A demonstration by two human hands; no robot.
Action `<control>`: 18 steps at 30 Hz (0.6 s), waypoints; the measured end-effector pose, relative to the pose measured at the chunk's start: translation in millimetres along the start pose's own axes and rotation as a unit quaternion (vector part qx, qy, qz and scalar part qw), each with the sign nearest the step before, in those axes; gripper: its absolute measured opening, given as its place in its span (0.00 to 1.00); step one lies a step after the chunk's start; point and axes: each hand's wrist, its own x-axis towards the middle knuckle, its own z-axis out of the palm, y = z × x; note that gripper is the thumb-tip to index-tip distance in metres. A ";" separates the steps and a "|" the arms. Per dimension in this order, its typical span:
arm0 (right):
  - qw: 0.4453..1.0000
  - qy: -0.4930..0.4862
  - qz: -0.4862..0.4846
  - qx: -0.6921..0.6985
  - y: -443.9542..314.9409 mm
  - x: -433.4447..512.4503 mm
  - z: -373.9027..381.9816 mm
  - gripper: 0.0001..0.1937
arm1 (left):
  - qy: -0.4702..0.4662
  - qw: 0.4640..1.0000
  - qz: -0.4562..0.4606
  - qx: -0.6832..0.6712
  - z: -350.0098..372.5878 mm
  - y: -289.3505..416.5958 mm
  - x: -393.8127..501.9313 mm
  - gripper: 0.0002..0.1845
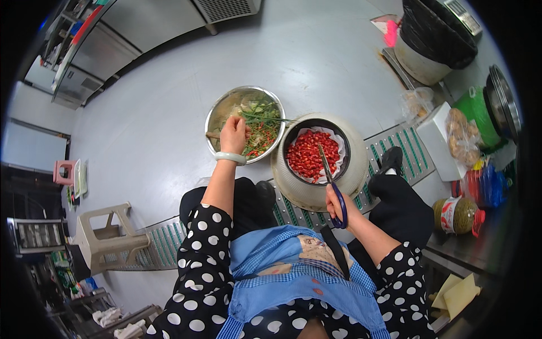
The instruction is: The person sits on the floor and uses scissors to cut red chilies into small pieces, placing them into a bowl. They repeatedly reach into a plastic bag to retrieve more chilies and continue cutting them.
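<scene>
My right hand [336, 204] holds a pair of scissors [331, 180] with purple handles, their blades over the cut red chili peppers [311, 148]. The chilies fill a round black pan [346, 159] lined with white paper or cloth, which rests on an upturned pale ribbed tub [359, 140]. My left hand [237, 131], a pale bangle on its wrist, is over a steel bowl [208, 123] to the left, fingers curled; whether they grip anything is hidden. Green stems and small red chilies [262, 135] lie in that bowl.
A slotted drain cover [413, 148] crosses the floor under my feet. To the left stands a beige plastic stool [101, 237]. On the right are a white box [438, 144], bagged round food [461, 135] and a large jar [455, 215]. A lined bin [423, 63] stands at upper right.
</scene>
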 end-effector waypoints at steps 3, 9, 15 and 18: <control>1.000 0.001 -0.021 -0.016 -2.0 -0.2 -1.8 0.25 | -0.032 0.989 0.087 -0.111 -23.3 29.0 -11.5 0.14; 0.998 0.001 -0.045 0.039 -12.5 0.7 -6.9 0.24 | 0.076 0.989 0.059 -0.114 -101.6 11.1 -40.4 0.28; 0.998 -0.010 -0.054 0.043 -18.3 -0.9 -5.9 0.21 | 0.015 0.963 -0.106 0.249 -142.4 -143.9 -104.3 0.27; 0.999 0.005 -0.036 0.012 -16.3 0.1 -3.6 0.22 | -0.035 0.948 -0.185 0.258 -139.1 -202.6 -153.8 0.18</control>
